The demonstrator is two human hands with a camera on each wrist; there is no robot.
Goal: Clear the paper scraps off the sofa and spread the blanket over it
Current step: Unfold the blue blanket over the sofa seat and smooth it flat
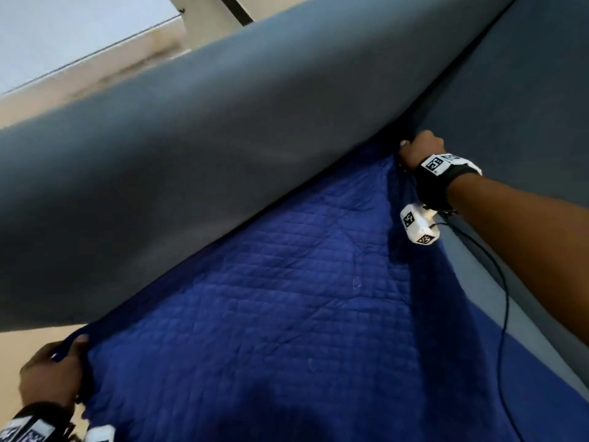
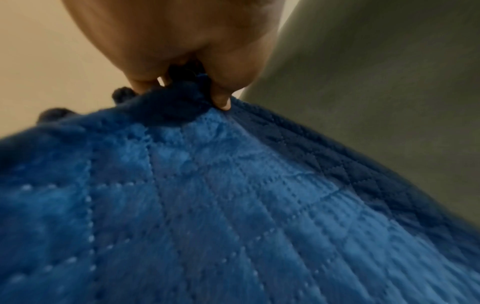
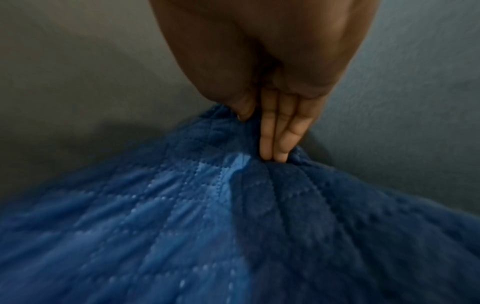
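Blanket (image 1: 271, 314), laid on seat w/ far edge against sofa (image 1: 191, 154) backrest, is pinched at both corners by left hand (image 1: 51, 374) & right hand (image 1: 420, 148); tension should be kept even, edge tucked straight.

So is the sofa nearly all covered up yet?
Getting there. No paper scraps show on the sofa. The blue blanket lies stretched over the seat. The left hand and right hand each grip an edge. Still left: the grey backrest is bare, and both hands must let go.
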